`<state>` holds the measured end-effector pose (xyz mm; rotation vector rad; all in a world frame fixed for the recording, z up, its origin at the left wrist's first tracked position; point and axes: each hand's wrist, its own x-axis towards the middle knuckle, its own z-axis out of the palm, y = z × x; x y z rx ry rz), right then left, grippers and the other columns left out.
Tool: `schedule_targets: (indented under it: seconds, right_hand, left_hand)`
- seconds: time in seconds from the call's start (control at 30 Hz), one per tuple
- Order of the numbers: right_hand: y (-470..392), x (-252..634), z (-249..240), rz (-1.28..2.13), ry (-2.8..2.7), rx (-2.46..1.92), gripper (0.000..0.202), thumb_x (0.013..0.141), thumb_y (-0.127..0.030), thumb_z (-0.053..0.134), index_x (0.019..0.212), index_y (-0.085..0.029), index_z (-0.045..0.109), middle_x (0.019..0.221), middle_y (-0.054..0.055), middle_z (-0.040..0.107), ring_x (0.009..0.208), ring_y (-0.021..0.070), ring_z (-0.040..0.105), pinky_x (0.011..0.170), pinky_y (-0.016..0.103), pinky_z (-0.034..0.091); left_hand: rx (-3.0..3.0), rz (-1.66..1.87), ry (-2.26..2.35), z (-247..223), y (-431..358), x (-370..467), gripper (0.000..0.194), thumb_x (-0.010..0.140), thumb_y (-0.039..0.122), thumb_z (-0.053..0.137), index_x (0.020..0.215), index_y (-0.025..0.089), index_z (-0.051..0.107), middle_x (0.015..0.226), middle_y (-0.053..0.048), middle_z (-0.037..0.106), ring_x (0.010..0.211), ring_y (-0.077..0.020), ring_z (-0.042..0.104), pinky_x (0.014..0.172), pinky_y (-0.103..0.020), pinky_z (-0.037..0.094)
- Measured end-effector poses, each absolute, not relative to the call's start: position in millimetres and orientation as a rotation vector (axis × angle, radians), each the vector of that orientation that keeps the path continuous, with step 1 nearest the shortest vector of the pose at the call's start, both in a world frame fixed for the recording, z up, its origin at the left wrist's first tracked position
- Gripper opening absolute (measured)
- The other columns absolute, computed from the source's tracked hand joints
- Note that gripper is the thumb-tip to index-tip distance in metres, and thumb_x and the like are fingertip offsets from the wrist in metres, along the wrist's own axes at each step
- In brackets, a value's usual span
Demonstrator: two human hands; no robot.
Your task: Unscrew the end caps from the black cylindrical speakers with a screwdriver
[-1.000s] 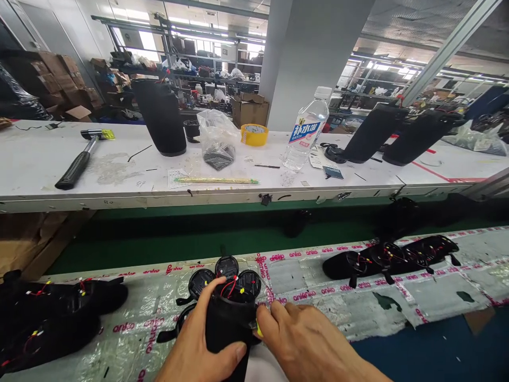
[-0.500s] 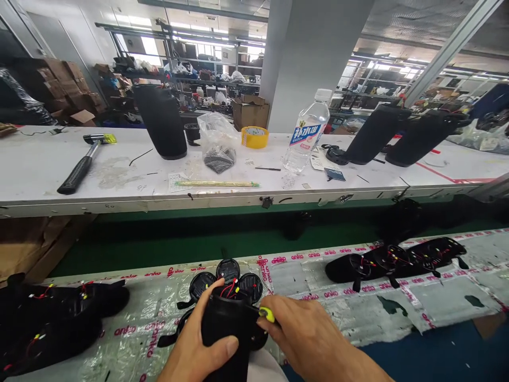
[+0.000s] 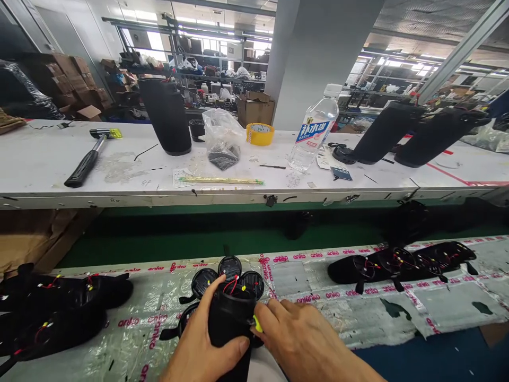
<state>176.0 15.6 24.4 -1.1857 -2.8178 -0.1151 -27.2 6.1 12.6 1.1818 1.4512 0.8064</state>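
Note:
My left hand (image 3: pixel 201 337) is wrapped round a black fabric-covered cylinder (image 3: pixel 231 321), its thumb across the near side. The cylinder stands nearly upright, its open end facing up, with red wires and small yellow connectors (image 3: pixel 234 285) at the rim. In my right hand (image 3: pixel 296 329) is a small tool with a yellow-green handle (image 3: pixel 259 323), pressed against the cylinder's right side just under the rim. The fingers hide most of this tool, so its kind does not show. Round black caps (image 3: pixel 229 265) lie on the plastic-covered surface just behind the cylinder.
More black cylinders with wires lie at left (image 3: pixel 59 313) and right (image 3: pixel 342 269) on the taped plastic covering (image 3: pixel 310 276). On the white bench (image 3: pixel 222 193) beyond are a hammer (image 3: pixel 85 165), a standing cylinder (image 3: pixel 169 119), yellow tape (image 3: pixel 260 135) and a plastic bottle (image 3: pixel 312 135).
My right hand and the yellow-green tool have moved slightly left and down, closer against the cylinder's side. The cylinder has turned a little in my left hand. The whole view has shifted slightly.

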Motion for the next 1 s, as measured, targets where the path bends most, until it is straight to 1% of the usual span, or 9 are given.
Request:
schedule_targets:
  seconds: [0.23, 0.43, 0.53, 0.63, 0.7, 0.77, 0.8, 0.9, 1.0]
  right_hand:
    - [10, 176, 21, -0.272, -2.72, -1.231, 0.029, 0.08, -0.014, 0.065, 0.097, -0.024, 0.043, 0.071, -0.004, 0.059, 0.05, 0.0187, 0.059, 0.041, 0.034, 0.027]
    - [10, 173, 31, -0.349, -2.848, -1.159, 0.031, 0.068, -0.01, 0.061, 0.091, -0.024, 0.046, 0.067, -0.001, 0.059, 0.046, 0.0203, 0.056, 0.04, 0.038, 0.018]
    - [11, 172, 34, -0.327, -2.904, -1.162, 0.028, 0.07, -0.01, 0.062, 0.091, -0.023, 0.048, 0.069, 0.0, 0.06, 0.047, 0.0201, 0.055, 0.04, 0.039, 0.016]
    - [13, 174, 29, -0.195, -2.851, -1.125, 0.028, 0.076, -0.009, 0.064, 0.094, -0.024, 0.047, 0.075, -0.002, 0.062, 0.053, 0.0191, 0.058, 0.042, 0.037, 0.022]
    - [14, 178, 23, -0.074, -2.678, -1.114, 0.02, 0.09, -0.013, 0.06, 0.096, -0.024, 0.045, 0.077, -0.003, 0.062, 0.058, 0.0176, 0.06, 0.047, 0.034, 0.029]
    - [16, 184, 18, 0.06, -2.485, -1.079, 0.009, 0.105, -0.02, 0.045, 0.098, -0.025, 0.044, 0.076, -0.004, 0.062, 0.06, 0.0156, 0.062, 0.052, 0.031, 0.035]
    - [17, 187, 16, 0.101, -2.408, -1.069, 0.014, 0.11, -0.024, 0.037, 0.098, -0.025, 0.044, 0.075, -0.005, 0.061, 0.061, 0.0148, 0.062, 0.055, 0.03, 0.037]
    - [18, 195, 13, 0.074, -2.371, -1.144, 0.021, 0.113, -0.025, 0.029, 0.102, -0.024, 0.046, 0.075, -0.004, 0.06, 0.061, 0.0158, 0.062, 0.056, 0.032, 0.037]
    - [17, 197, 15, -0.02, -2.54, -1.23, 0.009, 0.109, -0.021, 0.043, 0.101, -0.024, 0.047, 0.077, -0.003, 0.06, 0.063, 0.0198, 0.064, 0.054, 0.035, 0.035]
  left_hand:
    - [1.273, 0.822, 1.631, 19, 3, -19, 0.083, 0.064, 0.025, 0.062, 0.146, 0.022, 0.046, 0.133, -0.006, 0.074, 0.127, -0.033, 0.066, 0.107, -0.046, 0.051]
    - [1.324, 0.791, 1.63, 15, 1, -18, 0.082, 0.063, 0.025, 0.062, 0.144, 0.024, 0.048, 0.133, -0.006, 0.074, 0.126, -0.0337, 0.066, 0.107, -0.046, 0.05]
    - [1.334, 0.771, 1.674, 16, 1, -17, 0.081, 0.064, 0.027, 0.063, 0.144, 0.024, 0.048, 0.132, -0.009, 0.074, 0.124, -0.0378, 0.066, 0.108, -0.053, 0.048]
    - [1.331, 0.831, 1.626, 15, 5, -21, 0.083, 0.063, 0.027, 0.067, 0.144, 0.025, 0.048, 0.138, -0.01, 0.069, 0.132, -0.0386, 0.06, 0.115, -0.055, 0.039]
    - [1.271, 0.854, 1.512, 12, 8, -27, 0.085, 0.062, 0.029, 0.071, 0.143, 0.024, 0.047, 0.141, -0.011, 0.068, 0.134, -0.0382, 0.058, 0.118, -0.054, 0.036]
    - [1.109, 0.833, 1.337, 9, 11, -34, 0.086, 0.065, 0.039, 0.075, 0.144, 0.023, 0.045, 0.138, -0.011, 0.069, 0.131, -0.0385, 0.061, 0.115, -0.052, 0.04]
    - [1.02, 0.824, 1.249, 7, 12, -37, 0.087, 0.067, 0.046, 0.076, 0.145, 0.024, 0.044, 0.137, -0.011, 0.07, 0.128, -0.0386, 0.063, 0.113, -0.05, 0.043]
    - [0.85, 0.826, 1.107, 5, 13, -42, 0.094, 0.068, 0.059, 0.079, 0.148, 0.026, 0.041, 0.133, -0.01, 0.072, 0.123, -0.0386, 0.066, 0.108, -0.047, 0.048]
    - [0.833, 0.821, 1.067, 4, 14, -43, 0.098, 0.067, 0.059, 0.082, 0.149, 0.028, 0.038, 0.133, -0.01, 0.072, 0.121, -0.0393, 0.068, 0.106, -0.048, 0.049]
